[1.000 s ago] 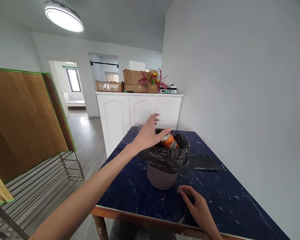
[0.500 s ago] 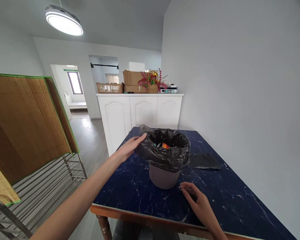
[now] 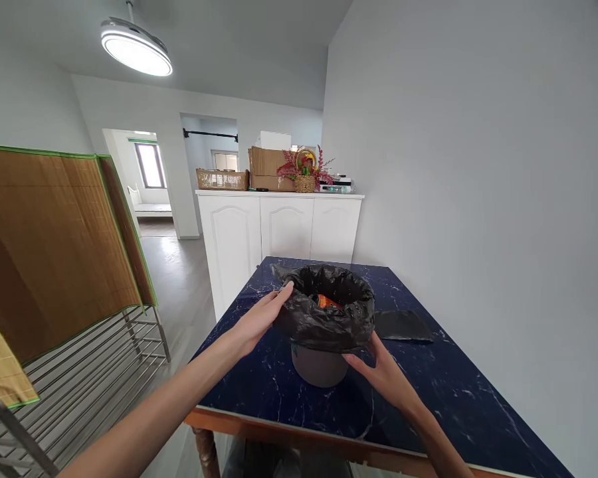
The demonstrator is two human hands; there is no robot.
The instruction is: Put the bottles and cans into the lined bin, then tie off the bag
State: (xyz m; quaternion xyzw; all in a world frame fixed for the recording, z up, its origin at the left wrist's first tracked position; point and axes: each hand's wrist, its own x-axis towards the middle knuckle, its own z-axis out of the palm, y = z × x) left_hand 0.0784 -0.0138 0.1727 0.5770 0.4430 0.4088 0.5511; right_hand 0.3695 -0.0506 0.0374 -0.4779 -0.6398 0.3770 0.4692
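A round ceiling lamp (image 3: 136, 48) glows at upper left; white cabinets (image 3: 279, 229) stand centre; a bamboo mat (image 3: 50, 239) hangs left.

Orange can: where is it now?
Head view, centre: the orange can lies inside the black bag lining the bin, between both hands.

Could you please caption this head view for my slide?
Both hands, left and right, grip the black bag lining a small bin.

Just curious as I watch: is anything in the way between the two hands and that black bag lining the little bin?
Nothing visible. The left hand and right hand both already touch the crinkled black plastic bag on the small grey bin.
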